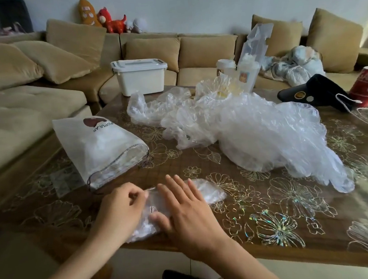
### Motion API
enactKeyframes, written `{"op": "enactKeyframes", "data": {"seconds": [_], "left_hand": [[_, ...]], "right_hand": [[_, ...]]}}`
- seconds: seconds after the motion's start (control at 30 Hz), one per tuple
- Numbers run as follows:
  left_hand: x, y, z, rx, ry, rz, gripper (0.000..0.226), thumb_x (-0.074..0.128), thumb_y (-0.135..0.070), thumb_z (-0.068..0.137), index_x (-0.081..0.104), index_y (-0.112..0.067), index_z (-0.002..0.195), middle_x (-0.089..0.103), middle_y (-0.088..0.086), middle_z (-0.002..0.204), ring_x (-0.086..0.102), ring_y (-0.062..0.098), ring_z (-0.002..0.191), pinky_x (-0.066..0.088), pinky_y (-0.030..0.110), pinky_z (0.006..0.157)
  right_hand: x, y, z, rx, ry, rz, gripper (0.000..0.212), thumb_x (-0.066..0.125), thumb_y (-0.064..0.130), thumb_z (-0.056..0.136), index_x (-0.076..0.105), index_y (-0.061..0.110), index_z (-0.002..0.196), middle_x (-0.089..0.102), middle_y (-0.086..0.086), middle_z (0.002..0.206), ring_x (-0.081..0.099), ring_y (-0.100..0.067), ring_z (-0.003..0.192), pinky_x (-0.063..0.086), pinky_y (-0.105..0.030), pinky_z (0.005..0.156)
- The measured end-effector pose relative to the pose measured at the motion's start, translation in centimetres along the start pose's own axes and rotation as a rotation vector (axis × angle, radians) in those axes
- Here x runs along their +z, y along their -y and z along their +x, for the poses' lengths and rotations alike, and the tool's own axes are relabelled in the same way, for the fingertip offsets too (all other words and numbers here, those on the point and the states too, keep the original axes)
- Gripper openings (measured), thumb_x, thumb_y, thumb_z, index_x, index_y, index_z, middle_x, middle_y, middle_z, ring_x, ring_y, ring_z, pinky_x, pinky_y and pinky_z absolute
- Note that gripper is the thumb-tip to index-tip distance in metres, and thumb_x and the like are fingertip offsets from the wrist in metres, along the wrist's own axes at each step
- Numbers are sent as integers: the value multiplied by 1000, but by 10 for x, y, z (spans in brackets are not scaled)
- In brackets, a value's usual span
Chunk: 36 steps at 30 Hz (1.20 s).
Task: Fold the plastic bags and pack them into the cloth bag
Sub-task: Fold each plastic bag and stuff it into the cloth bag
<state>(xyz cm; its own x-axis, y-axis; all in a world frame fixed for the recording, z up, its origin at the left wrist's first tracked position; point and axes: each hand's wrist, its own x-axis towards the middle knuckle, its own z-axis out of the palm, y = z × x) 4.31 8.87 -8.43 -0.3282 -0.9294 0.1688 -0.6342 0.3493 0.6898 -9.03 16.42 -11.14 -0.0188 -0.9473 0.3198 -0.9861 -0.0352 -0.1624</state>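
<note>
Item 1. Table (248, 202): brown top under a clear cover printed with gold flowers.

Item 2. Flattened plastic bag (210, 193): clear, lying at the near edge of the table, left of its middle, partly under both hands.

Item 3. Left hand (120, 211): fingers curled, fingertips pinching the left end of the flattened plastic bag.

Item 4. Right hand (184, 213): palm down, fingers straight and spread, pressing the flattened plastic bag onto the table; it grasps nothing.

Item 5. Cloth bag (100, 145): white, printed "POPULAR", lying on its side by the left edge of the table. Its drawstring mouth faces the near edge, just beyond the left hand, and clear plastic shows inside.

Item 6. Heap of loose plastic bags (254, 130): crumpled and clear, spread from the middle of the table towards the right edge, apart from the cloth bag.

Item 7. White lidded box (140, 77): at the far edge, lid clipped on.

Item 8. Two pale cups (248, 73): at the far edge, behind the heap.

Item 9. Black object (312, 92) and red can (366, 87): near the far right corner, side by side. What the black object is I cannot tell.

Item 10. Tan sofa (24, 107): runs along the left and far sides of the table, with a red soft toy (111, 21) on its back.
</note>
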Motion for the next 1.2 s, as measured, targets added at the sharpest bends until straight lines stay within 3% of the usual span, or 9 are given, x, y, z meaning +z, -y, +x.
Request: {"op": "enactKeyframes", "data": {"seconds": [0.1,0.2,0.3,0.37,0.43,0.63,0.87,1.07,1.2], "left_hand": [[-16,0,-5,-8,74,102,6,61,-25,88,61,-22,83,67,-6,72,60,8,56,45,23,47],[-23,-3,-9,319,-192,370,6,62,-14,89,67,-12,91,70,3,81,63,19,64,42,22,47],[-3,-11,-13,570,5,373,48,32,-39,94,68,-11,107,69,5,108,63,22,105,39,25,93],[12,-7,-16,482,243,337,101,-15,-72,78,43,-17,140,39,-4,147,28,8,139,8,17,112],[19,4,-14,356,351,378,124,-41,-75,49,9,-24,151,4,-13,156,-6,-4,138,-9,21,110],[17,20,-15,376,460,427,99,-44,-73,46,-24,-34,134,-28,-20,146,-30,-3,133,-20,24,110],[19,23,-18,389,452,457,86,-33,-69,57,-28,-31,134,-36,-18,143,-35,0,130,-24,26,107],[19,21,-20,359,462,449,89,-29,-69,58,-26,-28,137,-35,-13,146,-37,2,129,-25,25,106],[19,22,-19,322,425,362,101,-29,-79,54,-20,-26,140,-29,-10,147,-30,1,132,-25,17,102]], "right_hand": [[-3,-6,-1,-28,195,48,99,-4,73,78,29,11,147,19,-12,156,9,-24,146,-10,-37,113],[-8,-8,-1,-50,244,50,100,-4,73,74,18,13,150,7,-10,159,-2,-21,147,-15,-34,112],[-4,-11,0,-59,275,45,95,-5,71,77,13,14,152,5,-10,159,-3,-22,147,-9,-36,116],[-2,-12,-1,-71,304,44,89,-5,68,81,8,16,152,3,-8,159,-5,-20,146,-7,-36,118],[-1,-16,0,-80,321,49,90,-6,66,78,6,16,152,2,-7,159,-7,-19,146,-10,-33,117],[-15,-34,3,-102,446,46,73,16,63,94,3,20,152,-7,3,158,-15,-8,143,-18,-23,113],[-29,-66,-2,69,456,46,74,-3,65,83,8,34,150,-9,15,153,-17,-5,142,-20,-34,114],[-35,-84,0,472,114,170,48,39,43,98,42,19,140,40,-5,147,35,-21,135,25,-39,113],[-45,-70,19,676,254,355,38,66,41,82,59,9,102,63,-4,90,58,-12,73,51,-26,64]]}}
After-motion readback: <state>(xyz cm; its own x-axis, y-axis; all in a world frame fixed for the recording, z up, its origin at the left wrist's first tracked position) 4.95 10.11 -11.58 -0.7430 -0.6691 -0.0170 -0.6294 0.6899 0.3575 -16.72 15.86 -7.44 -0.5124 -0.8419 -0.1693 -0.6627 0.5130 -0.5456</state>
